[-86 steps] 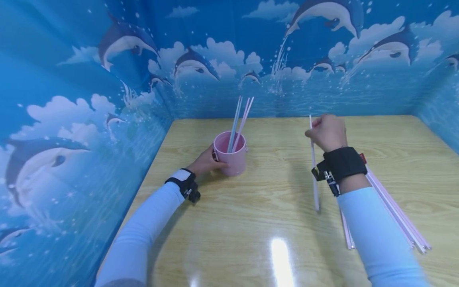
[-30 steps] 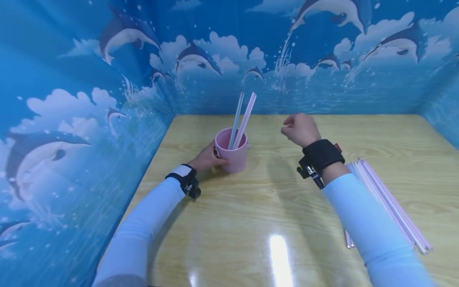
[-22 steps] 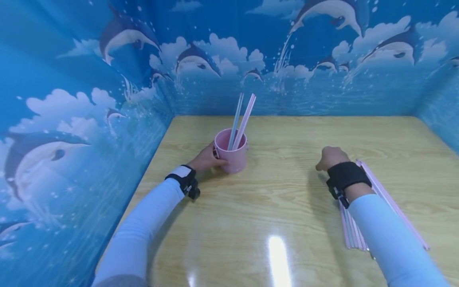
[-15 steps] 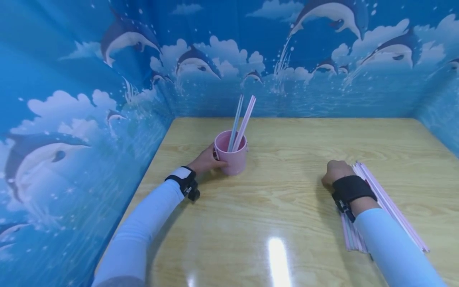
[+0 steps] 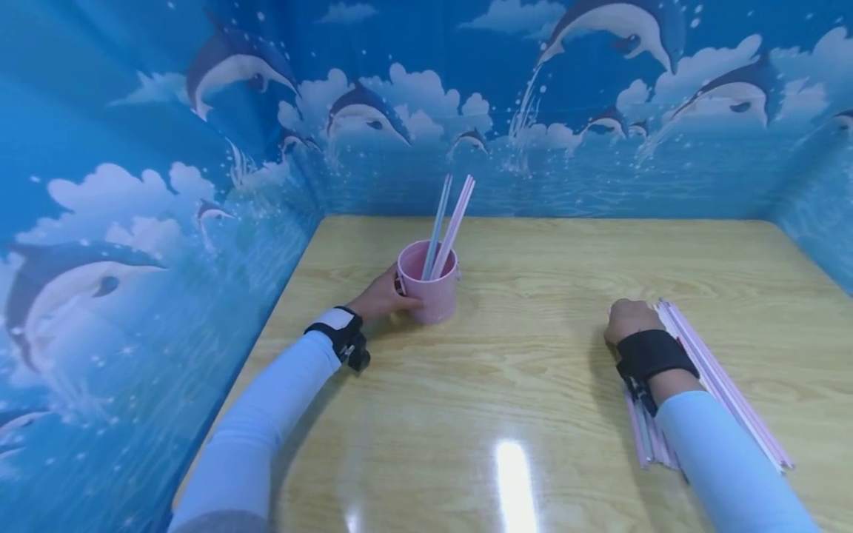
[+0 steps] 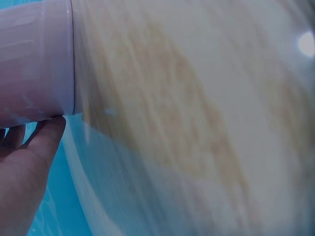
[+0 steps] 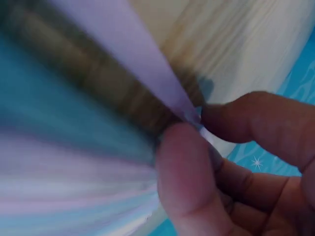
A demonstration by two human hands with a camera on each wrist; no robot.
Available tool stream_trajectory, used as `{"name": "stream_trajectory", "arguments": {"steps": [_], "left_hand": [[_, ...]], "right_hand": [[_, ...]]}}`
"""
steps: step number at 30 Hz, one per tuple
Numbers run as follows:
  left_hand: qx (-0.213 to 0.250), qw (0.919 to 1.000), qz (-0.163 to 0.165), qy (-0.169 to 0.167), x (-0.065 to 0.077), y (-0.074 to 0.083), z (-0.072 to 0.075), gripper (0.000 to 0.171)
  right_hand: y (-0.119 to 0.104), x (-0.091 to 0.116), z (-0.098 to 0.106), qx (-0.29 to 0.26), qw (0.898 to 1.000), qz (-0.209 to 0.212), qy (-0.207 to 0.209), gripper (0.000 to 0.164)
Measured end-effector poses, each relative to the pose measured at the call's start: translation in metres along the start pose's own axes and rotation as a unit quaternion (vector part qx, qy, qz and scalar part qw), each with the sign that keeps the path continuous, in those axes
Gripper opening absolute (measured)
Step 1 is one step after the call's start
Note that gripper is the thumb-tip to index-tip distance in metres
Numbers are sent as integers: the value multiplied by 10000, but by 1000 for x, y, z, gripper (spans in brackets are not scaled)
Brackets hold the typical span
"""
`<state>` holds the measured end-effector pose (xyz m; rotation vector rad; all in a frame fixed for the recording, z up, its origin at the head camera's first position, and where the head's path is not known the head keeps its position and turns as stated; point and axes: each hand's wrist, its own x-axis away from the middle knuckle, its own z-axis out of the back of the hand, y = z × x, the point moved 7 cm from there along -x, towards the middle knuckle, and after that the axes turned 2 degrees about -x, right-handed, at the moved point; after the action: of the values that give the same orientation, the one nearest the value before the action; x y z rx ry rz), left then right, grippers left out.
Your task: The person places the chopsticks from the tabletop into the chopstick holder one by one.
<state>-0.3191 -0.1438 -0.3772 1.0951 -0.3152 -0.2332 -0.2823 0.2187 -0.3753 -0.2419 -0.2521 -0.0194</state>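
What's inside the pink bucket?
In the bucket: blue straws and pink straws, leaning right, tops well above it. Their lower ends and whatever lies at the bottom can't be seen; the near side covers them.

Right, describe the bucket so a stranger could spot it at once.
On the wooden table, look toward the back left. The left hand holds the pink bucket there. Unlike the loose straws at right, it stands upright, other straws leaning inside.
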Motion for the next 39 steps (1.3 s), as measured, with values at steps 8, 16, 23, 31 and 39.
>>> {"name": "stream_trajectory", "arguments": {"steps": [8,16,23,31,39], "left_hand": [[-102,9999,52,109,-6,-8,2,88],[-84,9999,69,-7,0,-2,0,87],[-17,9996,-254,-79,-2,1,0,85],[-22,9998,-204,29,-6,-4,4,87],[-17,10000,9,41,-7,-7,2,89]], "right_hand": [[-11,3,-1,-65,9999,69,52,3],[-27,5,2,100,9994,313,98,6],[-34,5,3,304,9993,173,-131,9],[-39,0,5,331,9987,-16,-374,5],[-76,18,78,-748,9945,709,206,24]]}}
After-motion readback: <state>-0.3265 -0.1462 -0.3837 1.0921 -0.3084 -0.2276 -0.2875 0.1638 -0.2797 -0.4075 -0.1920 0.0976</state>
